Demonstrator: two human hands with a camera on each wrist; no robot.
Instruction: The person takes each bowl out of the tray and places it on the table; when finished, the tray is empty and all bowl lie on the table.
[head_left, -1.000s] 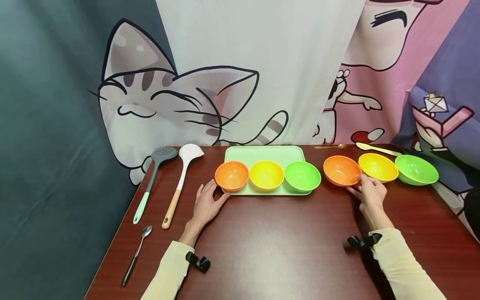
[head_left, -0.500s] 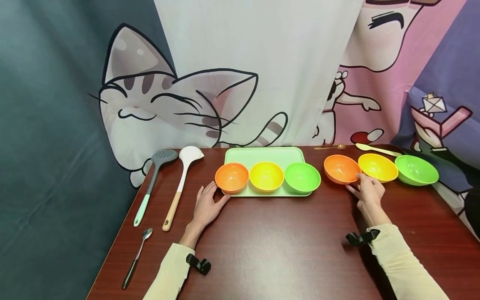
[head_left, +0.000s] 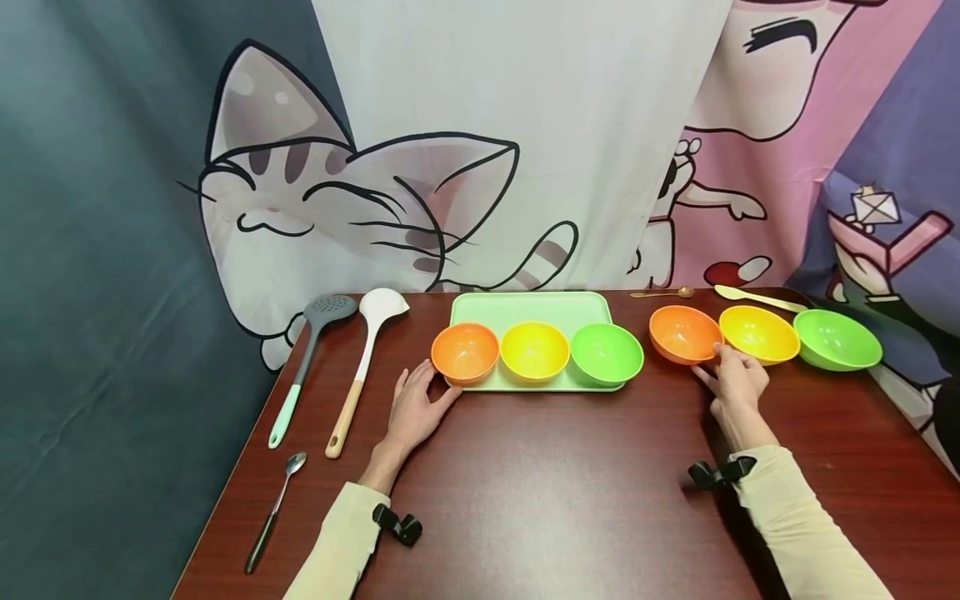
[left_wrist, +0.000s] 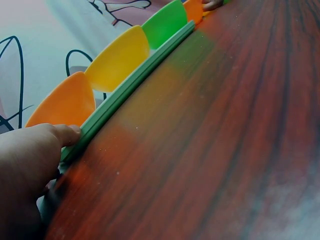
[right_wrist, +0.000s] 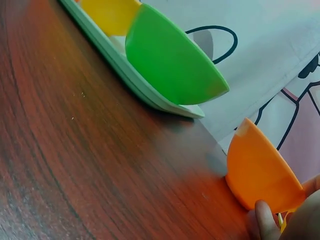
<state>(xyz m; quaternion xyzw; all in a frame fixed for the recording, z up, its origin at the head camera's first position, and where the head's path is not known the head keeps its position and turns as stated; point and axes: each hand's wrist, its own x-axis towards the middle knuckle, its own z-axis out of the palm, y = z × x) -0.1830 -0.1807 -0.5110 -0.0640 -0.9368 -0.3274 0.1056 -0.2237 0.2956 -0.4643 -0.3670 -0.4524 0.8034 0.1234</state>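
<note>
In the head view my left hand (head_left: 416,410) is at the front left corner of a pale green tray (head_left: 525,308). Its thumb lies along the tray's front edge and its fingers reach round the left side, gripping the corner beside an orange bowl (head_left: 465,354). A yellow bowl (head_left: 535,352) and a green bowl (head_left: 606,354) complete the row on the tray. To the right, my right hand (head_left: 737,392) holds a second orange bowl (head_left: 684,335), the thumb against its near side in the right wrist view. This bowl stands upright beside another yellow bowl (head_left: 759,335).
Another green bowl (head_left: 838,340) ends the right-hand row. Behind it lie a small gold spoon (head_left: 663,292) and a pale yellow utensil (head_left: 757,297). A slotted turner (head_left: 311,350), a white ladle (head_left: 367,358) and a dark-handled spoon (head_left: 276,508) lie on the left.
My right hand has shifted the second orange bowl slightly back, away from me. The left hand and the tray have stayed in place.
</note>
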